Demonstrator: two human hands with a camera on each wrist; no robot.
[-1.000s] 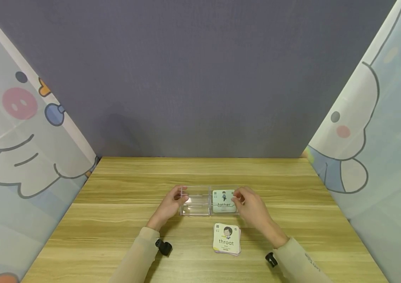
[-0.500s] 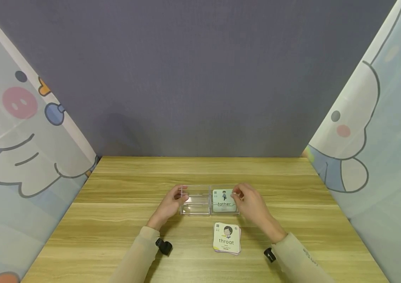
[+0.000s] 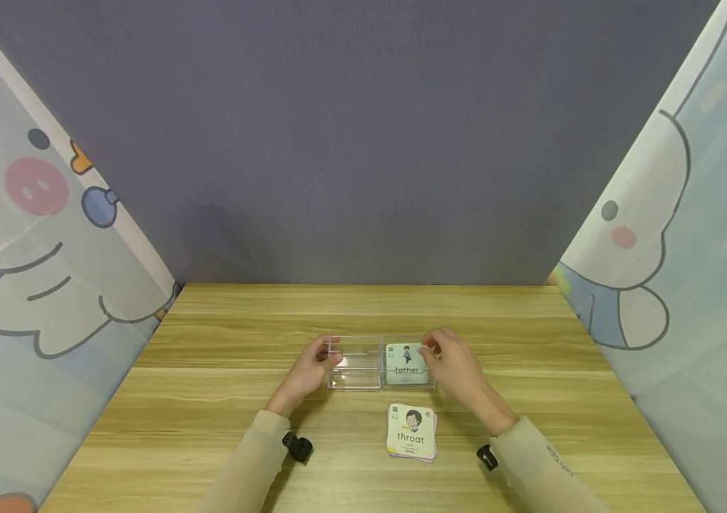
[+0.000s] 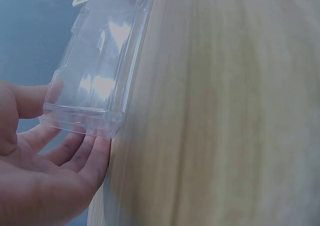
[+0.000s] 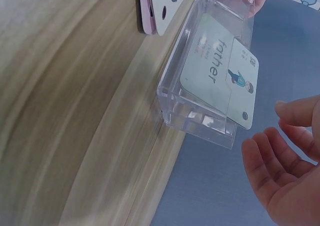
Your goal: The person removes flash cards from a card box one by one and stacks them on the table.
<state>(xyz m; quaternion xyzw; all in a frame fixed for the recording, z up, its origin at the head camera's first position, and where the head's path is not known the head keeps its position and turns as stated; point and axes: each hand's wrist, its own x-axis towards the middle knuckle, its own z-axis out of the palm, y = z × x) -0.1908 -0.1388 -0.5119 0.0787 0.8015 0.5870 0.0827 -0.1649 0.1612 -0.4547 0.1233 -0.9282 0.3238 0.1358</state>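
The left hand [image 3: 303, 373] held the left end of the clear box [image 3: 354, 381] on the wooden table [image 3: 229, 356]. In the box's right part leaned the pale green "father" card [image 3: 405, 362]. The card pile [image 3: 411, 432], "throat" on top, lay in front. The right hand [image 3: 458, 370] held nothing, its fingers loosely bent beside the card.

In the right wrist view: cropping the bare right hand [image 5: 292, 183] at right, the stack of square pastel cards [image 5: 159, 6] at top. In the left wrist view: cropping the clear plastic two-section holder [image 4: 100, 51] at top. In the head view: leaving fine print on the pale-green square "father" card [image 3: 405, 362] illegibly small.
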